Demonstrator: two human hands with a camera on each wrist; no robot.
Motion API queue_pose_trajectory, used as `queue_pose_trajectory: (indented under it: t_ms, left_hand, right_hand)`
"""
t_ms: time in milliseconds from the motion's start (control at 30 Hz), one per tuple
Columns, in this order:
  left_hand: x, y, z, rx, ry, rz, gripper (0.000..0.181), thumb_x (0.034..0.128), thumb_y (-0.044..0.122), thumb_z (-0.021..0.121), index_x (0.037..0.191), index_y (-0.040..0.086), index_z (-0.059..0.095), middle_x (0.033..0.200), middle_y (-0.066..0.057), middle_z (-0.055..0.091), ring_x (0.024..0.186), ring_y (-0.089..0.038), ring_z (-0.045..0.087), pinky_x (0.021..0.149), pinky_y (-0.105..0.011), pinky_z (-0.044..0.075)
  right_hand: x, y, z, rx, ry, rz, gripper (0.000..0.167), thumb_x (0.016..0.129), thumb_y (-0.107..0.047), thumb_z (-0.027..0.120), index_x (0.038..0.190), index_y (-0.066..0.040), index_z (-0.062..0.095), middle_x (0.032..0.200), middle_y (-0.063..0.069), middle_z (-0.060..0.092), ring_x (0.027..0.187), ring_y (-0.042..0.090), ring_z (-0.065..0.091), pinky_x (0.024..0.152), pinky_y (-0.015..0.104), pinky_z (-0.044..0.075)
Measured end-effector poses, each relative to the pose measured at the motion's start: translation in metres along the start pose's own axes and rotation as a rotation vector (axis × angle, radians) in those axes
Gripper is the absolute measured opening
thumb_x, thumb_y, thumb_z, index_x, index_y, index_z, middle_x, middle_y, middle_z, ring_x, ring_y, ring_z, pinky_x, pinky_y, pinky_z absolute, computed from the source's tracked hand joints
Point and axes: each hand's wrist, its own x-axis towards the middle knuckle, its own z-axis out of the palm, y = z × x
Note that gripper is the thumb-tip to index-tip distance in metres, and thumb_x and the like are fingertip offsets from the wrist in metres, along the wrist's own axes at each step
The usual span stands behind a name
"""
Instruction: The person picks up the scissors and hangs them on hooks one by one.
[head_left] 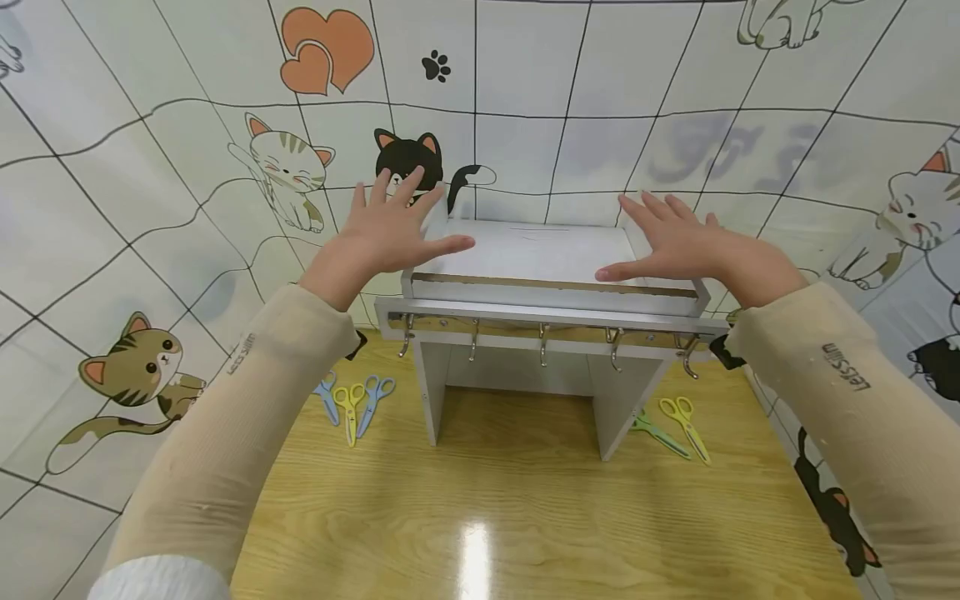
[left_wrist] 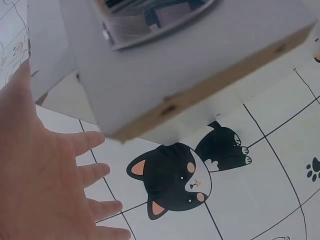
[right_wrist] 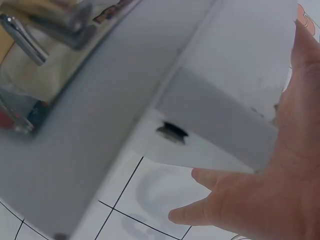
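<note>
At white rack (head_left: pixel 525 297) | left hand (head_left: pixel 390 232), right hand (head_left: pixel 678 243) both splayed | green scissors (head_left: pixel 663 436) partly hidden

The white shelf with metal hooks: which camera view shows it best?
The head view, because the white shelf appears nearly whole, with five metal hooks. Both wrist views show only cropped close-ups of it.

Beige sleeves (head_left: pixel 225 433) bear small dark lettering (head_left: pixel 846 367).

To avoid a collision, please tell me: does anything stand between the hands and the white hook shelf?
Nothing visible does: the left hand and right hand are by opposite ends of the white hook shelf, near its top.
</note>
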Motion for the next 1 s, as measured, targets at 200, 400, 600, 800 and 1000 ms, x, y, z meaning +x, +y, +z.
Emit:
queue_pose_trajectory:
  t_ms: [200, 400, 600, 800, 1000]
  left_hand:
    - [-0.006, -0.004, 0.004, 0.002, 0.02, 0.011, 0.097, 0.0861, 0.086, 0.032, 0.161, 0.033, 0.002, 0.169, -0.004, -0.01, 0.154, -0.044, -0.01, 0.121, -0.067, -0.003]
    - [-0.014, -0.006, 0.004, 0.009, 0.033, 0.043, 0.095, 0.0881, 0.083, 0.035, 0.161, 0.031, 0.003, 0.169, -0.005, -0.008, 0.155, -0.042, -0.01, 0.123, -0.065, -0.001]
    - [-0.024, -0.007, 0.007, 0.013, 0.079, 0.087, 0.095, 0.0903, 0.077, 0.043, 0.162, 0.023, 0.011, 0.17, -0.008, 0.001, 0.156, -0.038, 0.002, 0.125, -0.057, 0.015]
    - [-0.039, -0.008, 0.014, -0.033, 0.144, 0.131, 0.091, 0.0893, 0.073, 0.051, 0.16, 0.024, 0.021, 0.169, -0.002, 0.012, 0.156, -0.03, 0.015, 0.11, -0.057, 0.043]
    - [-0.052, -0.01, 0.022, -0.073, 0.252, 0.241, 0.072, 0.0938, 0.059, 0.058, 0.154, 0.024, 0.039, 0.164, 0.001, 0.031, 0.15, -0.027, 0.033, 0.103, -0.049, 0.05]
  right_hand:
    - [-0.002, 0.005, 0.003, 0.009, 0.005, -0.002, 0.119, 0.083, -0.077, 0.056, 0.158, -0.023, -0.019, 0.165, 0.018, -0.022, 0.15, 0.051, -0.017, 0.106, 0.084, -0.004]
    - [-0.003, 0.011, 0.005, 0.023, 0.015, 0.002, 0.119, 0.083, -0.076, 0.057, 0.159, -0.021, -0.016, 0.165, 0.02, -0.02, 0.15, 0.051, -0.016, 0.105, 0.085, -0.004]
    - [-0.005, 0.018, 0.006, 0.02, 0.026, 0.007, 0.119, 0.083, -0.075, 0.058, 0.16, -0.019, -0.013, 0.165, 0.023, -0.016, 0.149, 0.053, -0.014, 0.104, 0.086, -0.002]
    - [-0.008, 0.026, 0.006, 0.016, 0.034, 0.011, 0.115, 0.085, -0.074, 0.055, 0.16, -0.018, -0.013, 0.165, 0.025, -0.012, 0.149, 0.055, -0.009, 0.103, 0.086, 0.0]
    - [-0.013, 0.034, 0.004, 0.007, 0.052, 0.006, 0.113, 0.087, -0.072, 0.055, 0.16, -0.015, -0.009, 0.165, 0.028, -0.007, 0.148, 0.056, -0.005, 0.103, 0.087, 0.003]
